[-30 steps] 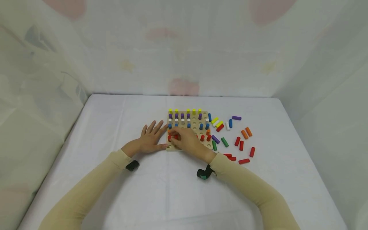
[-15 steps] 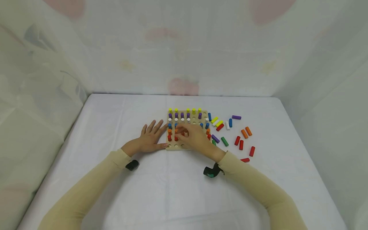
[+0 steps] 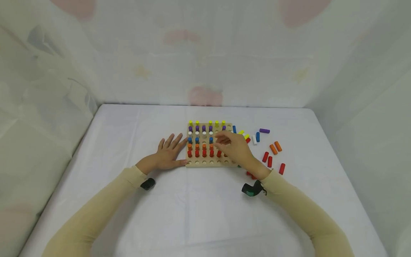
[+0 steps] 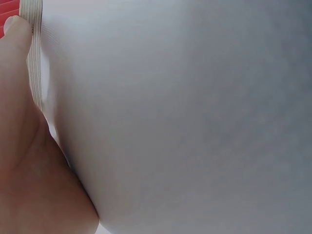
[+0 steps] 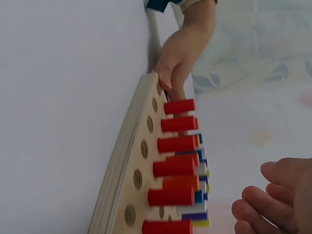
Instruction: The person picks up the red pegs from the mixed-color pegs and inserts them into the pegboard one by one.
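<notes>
A wooden pegboard [image 3: 208,166] lies on the white table, with coloured pegs standing upright in rows. Its nearest row of holes shows no pegs; behind it come red pegs [image 3: 204,153], then orange, blue, white, purple and yellow. My left hand [image 3: 167,155] lies flat with spread fingers at the board's left side, thumb on its front left corner. Over the board's right half hovers my right hand [image 3: 236,148], hiding part of the rows. In the right wrist view its thumb and bent fingers [image 5: 263,214] stand apart, nothing between them.
Loose pegs lie to the right of the board: red [image 3: 265,156], orange [image 3: 278,146], purple [image 3: 264,131], blue [image 3: 258,137] and white [image 3: 254,140]. Some are partly behind my right hand and wrist. Cloth walls enclose the table at the back and sides.
My right hand has moved rightwards across the board, from the left-hand red pegs to the right half, uncovering the left and middle pegs. My left hand has stayed put.
</notes>
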Demonstrator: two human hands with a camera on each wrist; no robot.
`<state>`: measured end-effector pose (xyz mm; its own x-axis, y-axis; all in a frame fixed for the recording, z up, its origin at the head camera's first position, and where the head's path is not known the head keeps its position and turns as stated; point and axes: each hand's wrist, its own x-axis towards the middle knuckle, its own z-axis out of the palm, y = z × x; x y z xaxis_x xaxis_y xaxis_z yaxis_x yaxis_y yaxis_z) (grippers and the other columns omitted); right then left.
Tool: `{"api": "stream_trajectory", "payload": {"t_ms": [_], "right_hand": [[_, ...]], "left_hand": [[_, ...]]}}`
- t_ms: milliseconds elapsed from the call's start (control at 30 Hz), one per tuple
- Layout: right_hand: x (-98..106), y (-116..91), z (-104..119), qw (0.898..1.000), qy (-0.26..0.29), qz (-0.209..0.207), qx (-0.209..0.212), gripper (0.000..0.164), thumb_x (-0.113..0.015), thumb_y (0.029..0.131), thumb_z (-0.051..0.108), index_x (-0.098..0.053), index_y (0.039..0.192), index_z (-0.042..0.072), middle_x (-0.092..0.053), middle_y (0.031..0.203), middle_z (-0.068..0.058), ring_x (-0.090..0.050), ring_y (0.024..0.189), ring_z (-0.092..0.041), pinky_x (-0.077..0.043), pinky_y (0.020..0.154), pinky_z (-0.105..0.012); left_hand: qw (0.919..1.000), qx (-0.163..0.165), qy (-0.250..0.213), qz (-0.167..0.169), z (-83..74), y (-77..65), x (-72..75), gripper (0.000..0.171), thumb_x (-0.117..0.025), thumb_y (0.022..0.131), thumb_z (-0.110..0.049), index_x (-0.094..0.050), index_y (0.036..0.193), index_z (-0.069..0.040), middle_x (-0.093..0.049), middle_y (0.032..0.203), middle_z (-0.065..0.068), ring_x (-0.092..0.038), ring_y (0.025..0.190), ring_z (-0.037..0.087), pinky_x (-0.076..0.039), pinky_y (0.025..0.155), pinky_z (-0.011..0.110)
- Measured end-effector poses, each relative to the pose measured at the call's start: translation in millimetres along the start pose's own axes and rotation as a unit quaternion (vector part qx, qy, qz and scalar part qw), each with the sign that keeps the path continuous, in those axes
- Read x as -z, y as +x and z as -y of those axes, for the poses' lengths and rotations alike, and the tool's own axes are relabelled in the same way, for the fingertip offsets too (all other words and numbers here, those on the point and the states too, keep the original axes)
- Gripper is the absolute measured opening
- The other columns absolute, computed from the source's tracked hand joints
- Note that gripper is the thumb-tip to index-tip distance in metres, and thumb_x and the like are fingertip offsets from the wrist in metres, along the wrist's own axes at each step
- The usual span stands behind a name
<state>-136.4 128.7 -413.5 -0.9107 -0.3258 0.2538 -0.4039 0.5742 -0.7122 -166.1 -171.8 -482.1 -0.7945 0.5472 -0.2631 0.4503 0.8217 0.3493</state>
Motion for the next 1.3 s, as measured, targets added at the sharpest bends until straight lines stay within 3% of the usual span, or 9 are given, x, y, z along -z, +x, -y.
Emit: {"api": "stream_trajectory", "payload": {"t_ms": [133,400,633,1067,1300], "right_hand": [[13,-4,-12,0.999,0.012,-0.015,-0.027,0.03,-0.073,0.091,0.019,-0.067,0.116,0.004,-0.075,0.098,-0.007,-0.07,0.088,-0.018,-0.059,0.08,-0.034],[36,-9,-36,0.995,-0.012,-0.049,-0.083,0.029,-0.071,0.092,0.022,-0.068,0.116,0.006,-0.074,0.097,-0.009,-0.07,0.087,-0.021,-0.06,0.081,-0.037],[49,-16,-55,0.991,-0.029,-0.065,-0.111,0.029,-0.071,0.093,0.022,-0.067,0.117,0.006,-0.074,0.095,-0.01,-0.069,0.085,-0.021,-0.055,0.074,-0.02],[56,-20,-79,0.982,-0.032,-0.057,-0.178,0.035,-0.071,0.092,0.025,-0.066,0.12,0.004,-0.072,0.101,-0.015,-0.068,0.089,-0.026,-0.055,0.079,-0.027],[52,-21,-92,0.974,-0.039,-0.046,-0.217,0.032,-0.069,0.093,0.026,-0.067,0.117,0.006,-0.071,0.098,-0.014,-0.063,0.082,-0.025,-0.051,0.066,-0.024]], "left_hand": [[1.0,-0.003,-0.006,0.0,0.7,0.8,-0.6,0.096,-0.046,0.092,-0.071,0.002,0.161,-0.025,0.01,0.168,0.013,0.014,0.153,0.045,0.006,0.116,0.072],[1.0,-0.001,-0.008,0.003,1.8,1.0,-1.6,0.096,-0.046,0.091,-0.072,0.002,0.161,-0.025,0.011,0.168,0.013,0.015,0.153,0.045,0.007,0.116,0.072],[1.0,0.001,-0.009,0.002,8.4,4.2,-7.7,0.097,-0.045,0.091,-0.074,0.003,0.16,-0.028,0.014,0.168,0.01,0.017,0.153,0.043,0.008,0.116,0.071],[1.0,0.003,-0.001,0.004,5.6,4.0,-3.7,0.096,-0.048,0.092,-0.069,0.003,0.161,-0.025,0.013,0.168,0.011,0.015,0.153,0.043,0.006,0.117,0.07],[1.0,0.006,0.003,0.004,1.2,1.3,-0.3,0.094,-0.051,0.094,-0.064,0.0,0.161,-0.023,0.009,0.168,0.014,0.012,0.153,0.046,0.005,0.116,0.072]]}}
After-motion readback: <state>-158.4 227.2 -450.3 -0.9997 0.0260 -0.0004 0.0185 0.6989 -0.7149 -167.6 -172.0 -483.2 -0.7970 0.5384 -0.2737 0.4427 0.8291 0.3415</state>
